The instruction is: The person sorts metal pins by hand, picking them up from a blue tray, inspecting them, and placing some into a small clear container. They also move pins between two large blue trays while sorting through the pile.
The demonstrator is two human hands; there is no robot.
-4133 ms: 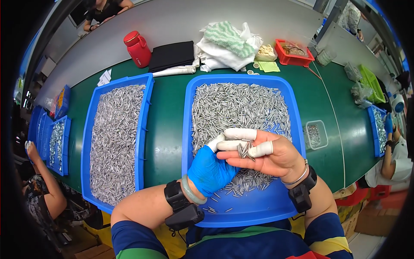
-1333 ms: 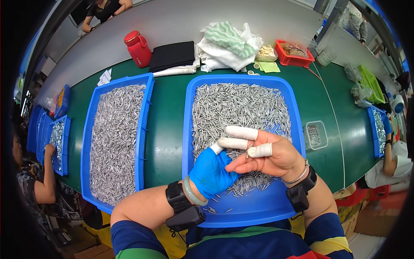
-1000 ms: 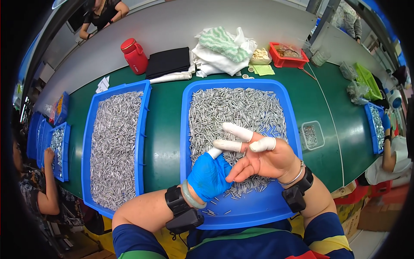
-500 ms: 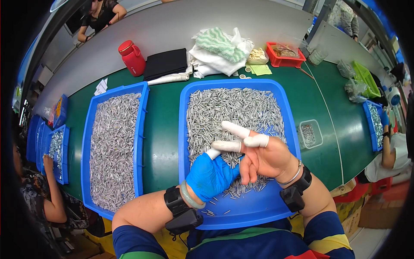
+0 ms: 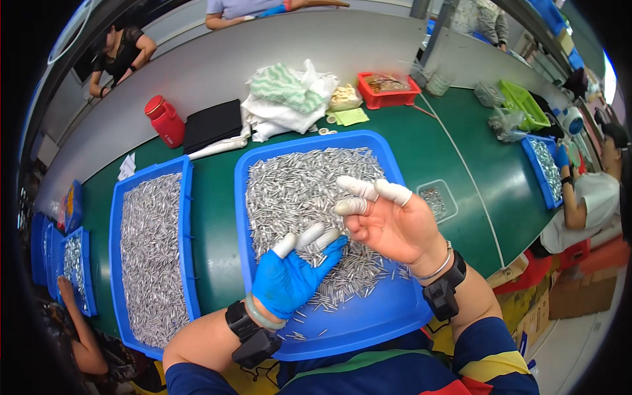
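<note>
Metal pins (image 5: 289, 178) fill the upper part of the blue tray (image 5: 375, 336), under both hands. At nine o'clock from it stands a second tray (image 5: 187, 250), also full of pins. On the green table (image 5: 214, 230), the red flask (image 5: 164, 122) and black cloth (image 5: 212, 128) sit toward ten o'clock, the rumpled towels (image 5: 286, 89) near twelve, the red box (image 5: 372, 102) at one, and the lime basket (image 5: 523, 102) at two. The clear tub (image 5: 454, 209) lies just beside the tray at two o'clock, beyond the right hand (image 5: 372, 217). Both hands block part of the pins from sight.

The right hand is loosely spread, its fingers slightly curled. The left hand (image 5: 296, 273), gloved in blue, is cupped at seven o'clock from it; pins show among its fingers, but I cannot tell whether it grips them.

Half a second ago the hands met; now they are apart. The whole view has swung, and another worker's arm (image 5: 227, 23) now shows over the partition (image 5: 217, 66) toward eleven o'clock.
</note>
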